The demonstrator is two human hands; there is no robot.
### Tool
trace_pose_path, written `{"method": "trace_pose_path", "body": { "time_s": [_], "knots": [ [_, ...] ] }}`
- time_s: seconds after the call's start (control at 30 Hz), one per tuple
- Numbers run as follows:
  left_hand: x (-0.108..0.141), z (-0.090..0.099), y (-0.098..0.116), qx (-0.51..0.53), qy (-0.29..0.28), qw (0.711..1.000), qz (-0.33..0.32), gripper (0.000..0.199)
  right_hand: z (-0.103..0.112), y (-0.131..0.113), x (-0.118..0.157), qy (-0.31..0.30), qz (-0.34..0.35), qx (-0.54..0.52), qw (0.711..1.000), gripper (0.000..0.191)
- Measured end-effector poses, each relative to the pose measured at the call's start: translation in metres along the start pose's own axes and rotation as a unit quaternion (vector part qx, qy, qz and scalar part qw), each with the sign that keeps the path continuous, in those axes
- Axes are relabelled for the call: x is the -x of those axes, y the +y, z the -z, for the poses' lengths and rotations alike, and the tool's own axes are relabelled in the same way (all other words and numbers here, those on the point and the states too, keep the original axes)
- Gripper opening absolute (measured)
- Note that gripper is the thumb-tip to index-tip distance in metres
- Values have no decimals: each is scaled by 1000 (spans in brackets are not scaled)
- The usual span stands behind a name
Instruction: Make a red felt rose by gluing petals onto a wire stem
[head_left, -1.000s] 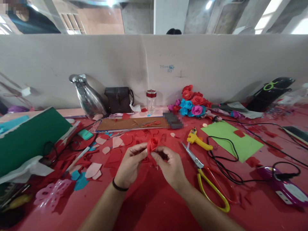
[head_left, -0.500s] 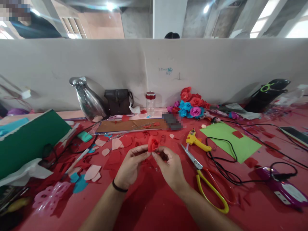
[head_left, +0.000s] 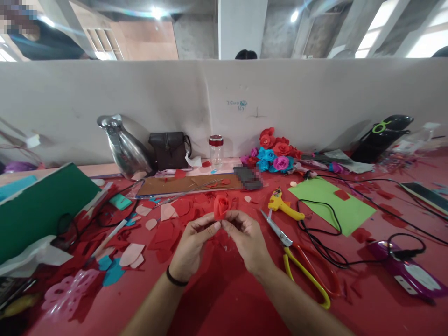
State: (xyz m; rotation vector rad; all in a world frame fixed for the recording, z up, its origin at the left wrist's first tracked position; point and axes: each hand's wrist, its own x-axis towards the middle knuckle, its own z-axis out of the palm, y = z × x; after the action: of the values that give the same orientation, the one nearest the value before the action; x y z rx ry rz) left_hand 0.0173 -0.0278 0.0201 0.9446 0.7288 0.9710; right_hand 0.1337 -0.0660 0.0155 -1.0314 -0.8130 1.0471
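Note:
A small red paper rose (head_left: 221, 206) is held upright between both hands at the centre of the head view. My left hand (head_left: 196, 242), with a black band at the wrist, pinches its base from the left. From the right, the thumb and fingers of my right hand (head_left: 247, 240) grip the same base, and the two thumbs nearly meet. Red paper petals (head_left: 164, 235) lie left of the hands. To the right are a yellow glue gun (head_left: 284, 205) and scissors (head_left: 285, 240) with red and yellow handles.
Paper flowers (head_left: 276, 151), a jar (head_left: 216, 151), a bag (head_left: 168, 150) and a steel jug (head_left: 126, 147) line the partition. Green paper (head_left: 336, 205), black cables and a purple device (head_left: 409, 270) lie right; a green board (head_left: 45, 205) stands left. People are beyond the partition.
The whole view has shifted slightly, with objects appearing a little further left. The rose is tilted a bit differently, and the thumbs have come closer together beneath it.

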Motion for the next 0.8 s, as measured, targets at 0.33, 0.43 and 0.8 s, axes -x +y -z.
{"method": "trace_pose_path", "body": {
  "time_s": [0.33, 0.43, 0.8],
  "knots": [
    [-3, 4, -13, -69, 15, 996, -49, 18, 0, -5, -5, 21, -88, -92, 992, 27],
    [-2, 0, -12, -98, 16, 993, -65, 16, 1, -3, -5, 14, -91, -88, 992, 29],
    [-4, -1, -5, 45, 68, 997, 2, 27, 48, -27, -26, 38, 105, 478, 871, 18]
  ]
}}
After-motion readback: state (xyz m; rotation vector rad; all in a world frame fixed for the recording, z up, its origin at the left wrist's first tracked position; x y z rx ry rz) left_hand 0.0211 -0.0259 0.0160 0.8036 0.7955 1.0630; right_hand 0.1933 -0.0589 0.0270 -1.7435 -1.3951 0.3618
